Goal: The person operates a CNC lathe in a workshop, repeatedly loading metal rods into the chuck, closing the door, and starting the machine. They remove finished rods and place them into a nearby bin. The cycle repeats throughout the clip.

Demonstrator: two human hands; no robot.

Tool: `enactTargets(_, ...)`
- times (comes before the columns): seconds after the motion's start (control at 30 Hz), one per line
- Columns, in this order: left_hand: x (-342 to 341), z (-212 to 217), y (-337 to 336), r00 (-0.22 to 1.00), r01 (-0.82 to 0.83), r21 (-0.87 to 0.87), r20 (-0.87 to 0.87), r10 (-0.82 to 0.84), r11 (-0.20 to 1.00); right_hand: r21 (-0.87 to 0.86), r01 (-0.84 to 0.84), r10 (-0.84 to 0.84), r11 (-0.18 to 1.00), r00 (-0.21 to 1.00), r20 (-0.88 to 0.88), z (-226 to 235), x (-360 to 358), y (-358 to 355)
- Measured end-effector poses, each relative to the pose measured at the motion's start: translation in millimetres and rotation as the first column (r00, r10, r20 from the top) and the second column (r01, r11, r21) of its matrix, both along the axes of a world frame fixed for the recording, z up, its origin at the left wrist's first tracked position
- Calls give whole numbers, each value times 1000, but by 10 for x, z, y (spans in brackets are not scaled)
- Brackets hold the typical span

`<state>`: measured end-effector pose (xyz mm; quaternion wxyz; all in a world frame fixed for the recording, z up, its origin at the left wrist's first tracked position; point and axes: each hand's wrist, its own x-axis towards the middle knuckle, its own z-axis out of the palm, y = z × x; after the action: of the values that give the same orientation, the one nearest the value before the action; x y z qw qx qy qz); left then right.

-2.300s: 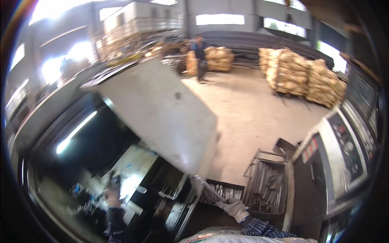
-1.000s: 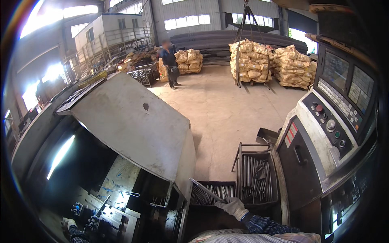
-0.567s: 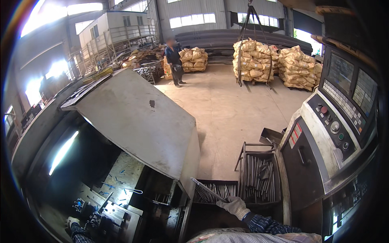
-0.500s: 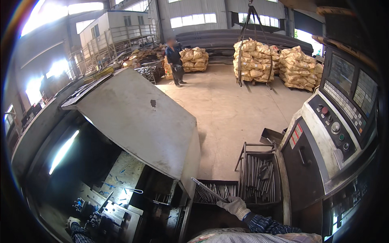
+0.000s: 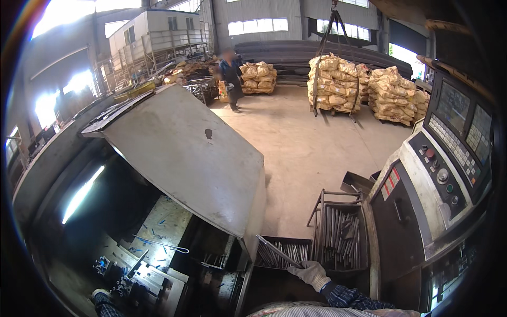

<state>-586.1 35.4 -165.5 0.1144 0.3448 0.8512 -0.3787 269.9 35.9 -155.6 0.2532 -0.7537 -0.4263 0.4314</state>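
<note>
Right hand: The right hand (image 5: 310,274), in a pale knit glove, is closed around the near end of a metal rod (image 5: 280,252).
Rod: It is held at a slant above the small bin (image 5: 311,248), its far tip pointed up and left, near the lower corner of the grey cover (image 5: 190,153); whether tip and cover are touching cannot be told.
Left hand: The left hand (image 5: 100,296), also gloved, is seen low inside the machine (image 5: 55,145), near some metal fittings (image 5: 121,288); its fingers are poorly shown, so whether anything is gripped cannot be told.
Bins: The small bin is filled with thin rods; just to its right, a larger bin (image 5: 364,243) is filled with metal bars (image 5: 338,232).
Machine bed: A metal block (image 5: 150,277) is seen beside the fittings; a plate (image 5: 169,208) is strewn with blue shavings, and a looped wire (image 5: 161,242) is laid across it.
Control panel: A screen (image 5: 453,104), keys and a red button (image 5: 430,153) are set in it.
Floor beyond: Yellowish sacks (image 5: 335,82) are stacked, with straps (image 5: 332,31) hung around one pile; a person (image 5: 231,82) in dark clothes is seen well apart, on the left.
</note>
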Motion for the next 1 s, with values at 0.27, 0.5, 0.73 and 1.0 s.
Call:
enactTargets(0.27,-587,-128,41,835,526,102,126,-535,844,-24,-2,3,1000,999,43,75,31,-111)
enactTargets(0.5,1446,462,1360,881,109,689,267,-391,716,-36,24,-18,999,986,164,-78,115,-206)
enactTargets(0.73,3081,1479,2003,749,489,817,-212,-628,307,3,-14,13,1000,982,190,-9,186,-201)
enactTargets(1.0,4139,2165,1092,714,14,935,-258,-651,-356,-141,-476,487,868,871,59,639,26,197)
